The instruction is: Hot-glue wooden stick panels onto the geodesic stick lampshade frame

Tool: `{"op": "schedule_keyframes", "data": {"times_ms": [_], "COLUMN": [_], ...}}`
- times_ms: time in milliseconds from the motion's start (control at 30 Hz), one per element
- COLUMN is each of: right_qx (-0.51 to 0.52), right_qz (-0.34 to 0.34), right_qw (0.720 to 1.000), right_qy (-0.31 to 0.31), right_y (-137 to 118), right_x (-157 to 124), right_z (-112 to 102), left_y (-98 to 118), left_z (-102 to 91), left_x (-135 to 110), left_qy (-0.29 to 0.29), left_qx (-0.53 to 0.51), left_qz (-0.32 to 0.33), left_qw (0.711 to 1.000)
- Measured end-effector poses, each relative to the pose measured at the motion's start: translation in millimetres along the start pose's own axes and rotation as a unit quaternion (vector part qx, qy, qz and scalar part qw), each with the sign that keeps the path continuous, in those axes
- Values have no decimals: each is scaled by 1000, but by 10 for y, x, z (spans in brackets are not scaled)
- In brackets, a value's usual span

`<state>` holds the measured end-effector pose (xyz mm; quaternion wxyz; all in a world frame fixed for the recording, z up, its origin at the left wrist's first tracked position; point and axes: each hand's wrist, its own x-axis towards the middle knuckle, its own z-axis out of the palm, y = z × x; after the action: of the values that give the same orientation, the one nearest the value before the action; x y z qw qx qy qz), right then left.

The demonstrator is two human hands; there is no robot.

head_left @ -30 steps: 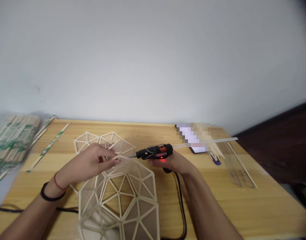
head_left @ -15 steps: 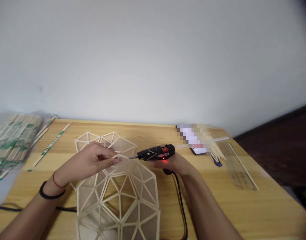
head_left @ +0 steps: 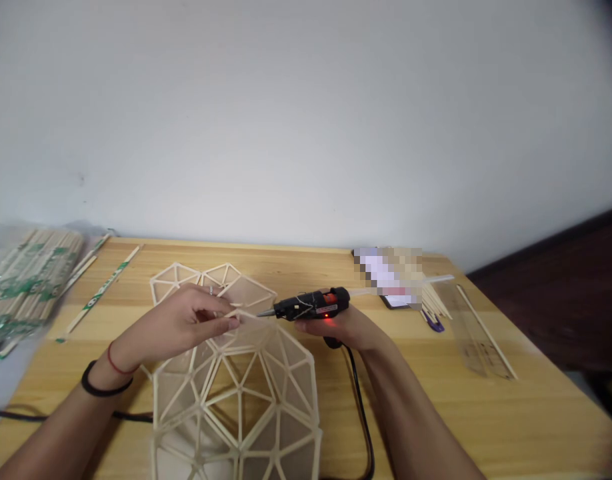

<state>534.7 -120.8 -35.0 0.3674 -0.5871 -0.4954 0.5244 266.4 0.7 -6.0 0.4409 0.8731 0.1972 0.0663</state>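
Now, left hand (head_left: 191, 320): my thumb and forefinger pinch an edge of the stick lattice (head_left: 286, 417).
Right hand (head_left: 349, 327): my fingers curl around a black glue gun (head_left: 313, 305), its nozzle at that edge; contact unclear.
Stick lattice: on the table (head_left: 536, 413), nearer its left edge.
Far-right corner: a phone (head_left: 399, 301) nearby.

Craft workspace: wooden table (head_left: 511, 427), glue gun (head_left: 313, 305)
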Motion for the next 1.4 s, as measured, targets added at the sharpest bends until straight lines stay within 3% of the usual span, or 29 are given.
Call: {"op": "schedule_keyframes", "data": {"times_ms": [567,1400], "right_qx": [-32,-53], "right_qz": [39,43], "right_qw": [999,998], "right_qy": [7,-4], "right_y": [19,19], "right_x": [-19,-25], "right_z": [-13,-46], "left_y": [-24,-9], "left_z": [-2,-34], "left_x": [-2,-16], "left_qy": [8,4], "left_qx": [0,3], "left_qz": [7,24], "left_qw": [1000,1000]}}
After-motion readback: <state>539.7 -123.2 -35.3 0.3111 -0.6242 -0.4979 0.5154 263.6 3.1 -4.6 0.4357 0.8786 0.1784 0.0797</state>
